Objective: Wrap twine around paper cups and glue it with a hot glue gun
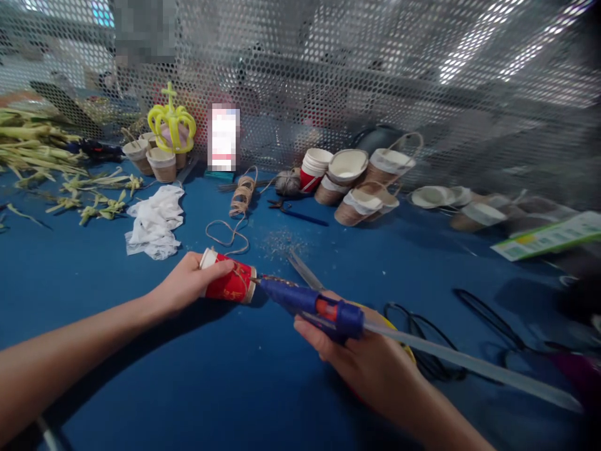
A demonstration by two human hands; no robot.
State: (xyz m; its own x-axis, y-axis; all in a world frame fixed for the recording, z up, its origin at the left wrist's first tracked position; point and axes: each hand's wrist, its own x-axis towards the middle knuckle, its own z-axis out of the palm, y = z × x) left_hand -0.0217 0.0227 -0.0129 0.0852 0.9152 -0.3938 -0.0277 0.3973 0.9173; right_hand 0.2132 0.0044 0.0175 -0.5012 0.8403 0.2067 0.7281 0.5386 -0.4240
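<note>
My left hand [188, 282] is wrapped round a red paper cup [230, 285] lying on its side on the blue table [211, 388]. Twine is wound on the cup's base end. My right hand [361, 360] grips a blue hot glue gun [312, 304], its nozzle touching the cup's base. A clear glue stick [469, 363] sticks out of the gun's back. Scissors [303, 269] lie just behind the gun.
A twine coil [241, 194], white cloth [154, 219] and green leaf strips [42, 156] lie at left. Paper cups [357, 178] are piled at the back centre, more with a yellow crown [171, 122] at the back left. Black cables [422, 338] run at right. Perforated metal screen [328, 75] behind.
</note>
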